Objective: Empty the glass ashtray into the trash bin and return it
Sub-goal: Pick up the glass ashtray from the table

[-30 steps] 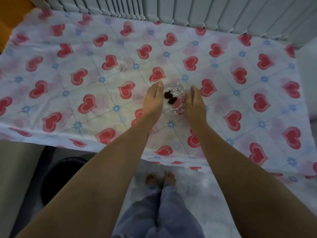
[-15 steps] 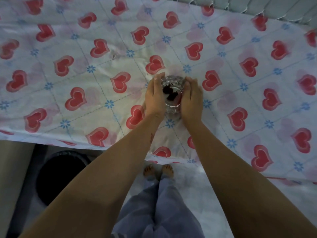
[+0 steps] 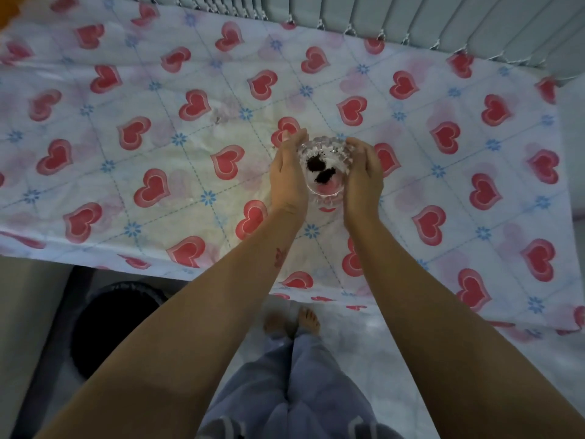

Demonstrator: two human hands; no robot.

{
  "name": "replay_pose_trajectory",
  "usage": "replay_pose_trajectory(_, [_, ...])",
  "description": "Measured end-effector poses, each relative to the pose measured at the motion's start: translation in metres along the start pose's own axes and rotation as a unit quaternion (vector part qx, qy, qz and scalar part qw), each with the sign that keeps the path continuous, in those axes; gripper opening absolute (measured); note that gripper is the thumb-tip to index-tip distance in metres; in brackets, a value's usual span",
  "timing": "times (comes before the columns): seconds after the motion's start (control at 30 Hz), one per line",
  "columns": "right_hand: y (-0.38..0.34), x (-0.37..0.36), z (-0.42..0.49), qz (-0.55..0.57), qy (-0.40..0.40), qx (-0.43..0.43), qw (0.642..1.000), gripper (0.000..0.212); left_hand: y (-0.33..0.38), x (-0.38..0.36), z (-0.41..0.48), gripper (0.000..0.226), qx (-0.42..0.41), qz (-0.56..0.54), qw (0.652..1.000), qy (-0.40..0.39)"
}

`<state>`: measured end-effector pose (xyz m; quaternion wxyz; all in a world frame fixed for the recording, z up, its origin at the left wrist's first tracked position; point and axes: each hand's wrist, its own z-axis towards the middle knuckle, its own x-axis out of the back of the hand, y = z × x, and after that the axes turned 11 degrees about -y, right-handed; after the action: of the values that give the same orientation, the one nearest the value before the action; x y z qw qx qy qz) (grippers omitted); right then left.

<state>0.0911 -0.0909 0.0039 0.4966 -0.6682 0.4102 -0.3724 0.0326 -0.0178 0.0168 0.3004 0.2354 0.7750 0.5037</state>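
Left hand (image 3: 288, 175) and right hand (image 3: 364, 179) cupped against sides of glass ashtray (image 3: 324, 169), dark ash inside, at centre of counter (image 3: 443, 217) under heart-print cloth. Vertical blinds (image 3: 411, 23) along far edge. Black trash bin (image 3: 107, 324) on floor, near left.

The scene is dim and has a cool, bluish cast. The brightest patch is a pale, yellowish wash on the tablecloth (image 3: 221, 172) just left of the hands, fading toward the cloth's corners. The floor (image 3: 364, 337) carries a soft, mottled sheen. The trash bin (image 3: 104, 324) at lower left sinks into near black, its inside unreadable. Shadows are soft, with no hard edges. The glass ashtray (image 3: 324, 167) shows small bright glints on its rim. The wide lens bends the table edge and the blinds (image 3: 411, 23), and detail is slightly smeared and grainy throughout.
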Motion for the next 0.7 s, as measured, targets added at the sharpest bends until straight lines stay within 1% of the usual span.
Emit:
replay_pose_trajectory(0.17, [-0.024, 0.003, -0.013, 0.087, -0.038, -0.017, 0.995, 0.026, 0.019, 0.004, -0.021, 0.055, -0.021, 0.000, 1.000, -0.001])
replay_pose_trajectory(0.23, [-0.032, 0.002, -0.020, 0.105, -0.046, -0.018, 0.993, 0.026, 0.028, 0.009, -0.029, 0.058, -0.021, -0.006, 1.000, 0.004])
replay_pose_trajectory(0.37, [-0.046, -0.002, -0.038, 0.104, -0.046, -0.013, 0.993, 0.027, 0.039, 0.023, -0.044, 0.042, -0.026, -0.014, 1.000, -0.002])
replay_pose_trajectory(0.47, [-0.051, -0.009, -0.053, 0.115, -0.065, -0.006, 0.991, 0.028, 0.043, 0.035, -0.055, 0.039, -0.020, -0.033, 0.999, 0.002])
replay_pose_trajectory(0.6, [-0.054, -0.025, -0.073, 0.125, -0.116, 0.002, 0.985, 0.027, 0.045, 0.051, -0.074, 0.041, 0.002, -0.059, 0.997, 0.045])
replay_pose_trajectory(0.7, [-0.050, -0.034, -0.086, 0.133, -0.156, -0.005, 0.979, 0.026, 0.042, 0.065, -0.092, 0.041, -0.004, -0.080, 0.994, 0.072])
